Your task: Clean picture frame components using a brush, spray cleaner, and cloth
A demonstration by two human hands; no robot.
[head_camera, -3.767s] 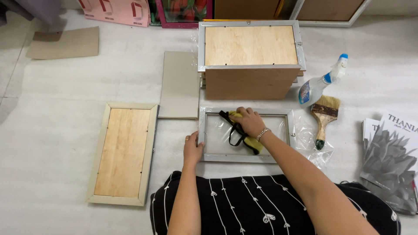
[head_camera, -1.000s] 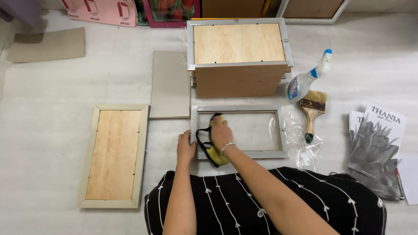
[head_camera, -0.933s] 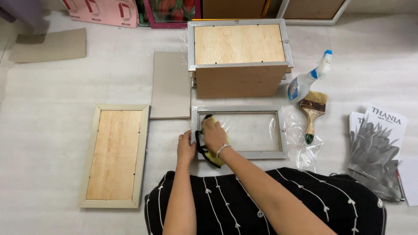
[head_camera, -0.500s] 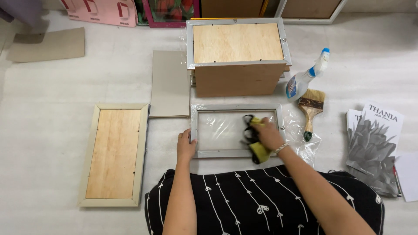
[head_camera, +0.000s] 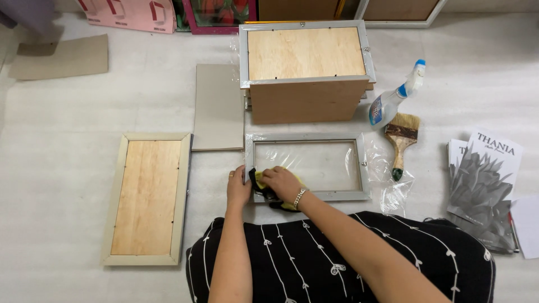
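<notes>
The person sits on the floor (head_camera: 67, 224) with a grey picture frame (head_camera: 307, 137) lying flat just in front of their lap, on clear plastic sheet. The right hand (head_camera: 282, 182) is clenched around a yellow cloth (head_camera: 261, 180), pressing it on the glass at the frame's near left corner. The left hand (head_camera: 238, 189) lies flat and released against the frame's left edge, steadying it. A spray bottle (head_camera: 393, 98) and paintbrush (head_camera: 401, 140) lie just right of the frame; a wood-backed frame (head_camera: 147, 197) lies well to the left.
</notes>
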